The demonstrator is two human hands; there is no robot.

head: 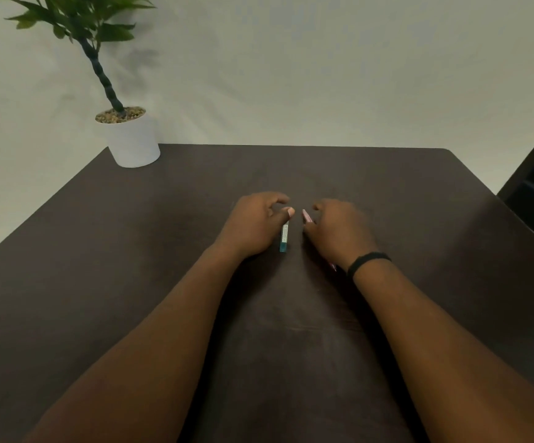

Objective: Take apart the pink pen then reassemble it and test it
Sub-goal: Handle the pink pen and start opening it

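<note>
Both forearms extended from the near edge of the dark brown table toward its middle, where the two hands sat close together, side by side but apart. The left hand lay knuckles up with its fingers curled loosely; the thumb pointed toward the other hand, and a gap showed between the thumb and the index finger above it. A short teal and white piece lay just beside this hand, under the thumb tip, running toward the person; whether the thumb pressed on it or only hovered over it could not be determined. The right hand was also knuckles up, with the fingers bent inward over the pink pen. The far end of the pen projected from between the thumb and the curled fingers, and a small pink end showed below the heel of the hand near the wrist, so the barrel ran beneath the palm. The view did not establish whether this hand gripped the pen firmly or merely covered it. A black band encircled the right wrist. At the far left corner of the table stood a white pot holding a green plant, well apart from the hands. A pale wall rose behind the table.
</note>
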